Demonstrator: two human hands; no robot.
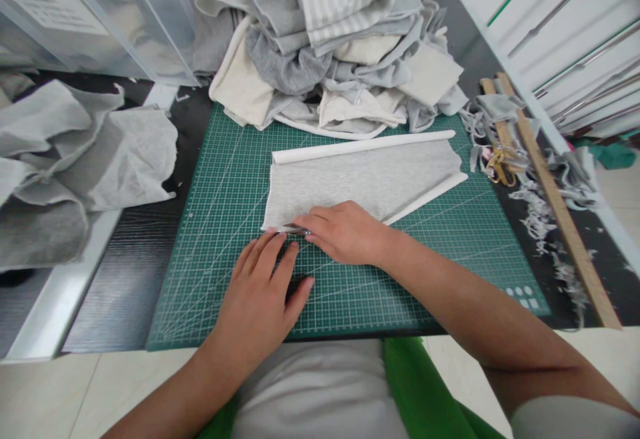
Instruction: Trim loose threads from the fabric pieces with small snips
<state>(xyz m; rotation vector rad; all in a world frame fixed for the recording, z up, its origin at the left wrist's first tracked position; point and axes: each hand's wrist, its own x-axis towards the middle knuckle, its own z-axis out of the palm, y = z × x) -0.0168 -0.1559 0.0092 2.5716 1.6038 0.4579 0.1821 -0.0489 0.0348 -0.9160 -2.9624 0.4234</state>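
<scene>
Lying on a green cutting mat [215, 272] before a heap of fabrics [290, 59] is a gray knit panel [360, 175] with 2 white rolled edges; the left hand [257, 295] rests spread at its near-left corner, where the right hand [353, 233] grips a small metal tool [296, 229]

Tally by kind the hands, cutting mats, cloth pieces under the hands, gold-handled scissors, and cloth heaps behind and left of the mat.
Hands: 2 (left hand, right hand)
Cutting mat: 1
White-edged grey cloth: 1
Gold-handled scissors: 1
Cloth heaps: 2 (heap behind the mat, heap to its left)
Total: 7
</scene>
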